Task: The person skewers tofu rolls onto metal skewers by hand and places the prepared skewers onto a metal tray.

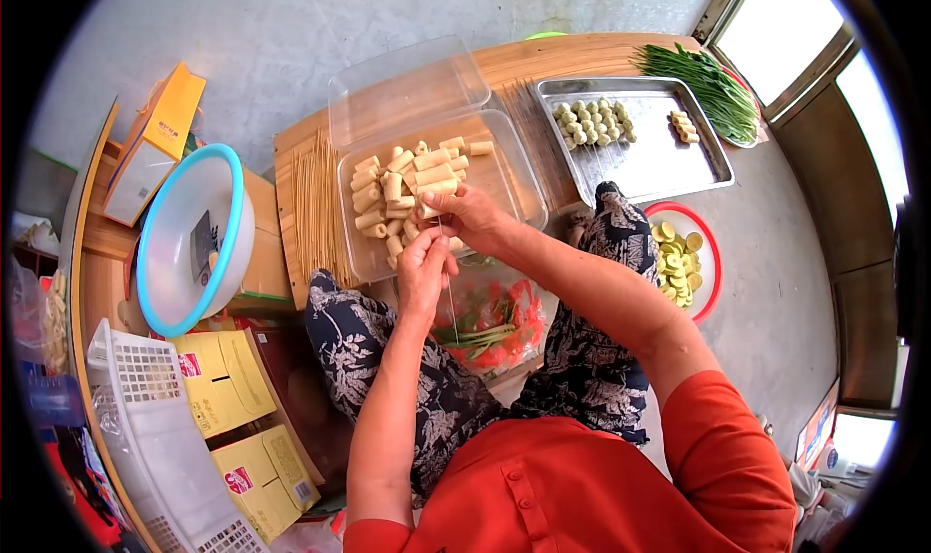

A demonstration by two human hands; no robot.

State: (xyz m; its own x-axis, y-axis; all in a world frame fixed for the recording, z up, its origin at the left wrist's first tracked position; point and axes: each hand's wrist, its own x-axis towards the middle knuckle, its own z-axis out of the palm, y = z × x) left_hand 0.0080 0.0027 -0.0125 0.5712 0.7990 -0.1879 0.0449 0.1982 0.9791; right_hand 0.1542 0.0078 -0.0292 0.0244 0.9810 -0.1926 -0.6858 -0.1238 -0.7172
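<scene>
Apparently for steadiness, I worked with my hands close together: the fingers of my right hand (473, 219) pinched a pale roll (426, 211) above the near part of the plastic tub (514, 199), while those of my left hand (422, 272) pinched a thin stick (452, 301) just below it. Spare sticks (314, 204) lay along the tub's left side and loose rolls (368, 200) filled its left half, both probably placed for an easy reach. The metal tray (669, 173) sat right of the tub on the worktop (582, 58), likely to take finished pieces.

My right fingers covered much of the roll, so I couldn't tell how far the stick had entered. Nearer me than the tub, a clear bag (529, 315) blurred its contents, and my forearm hid some of it.
</scene>
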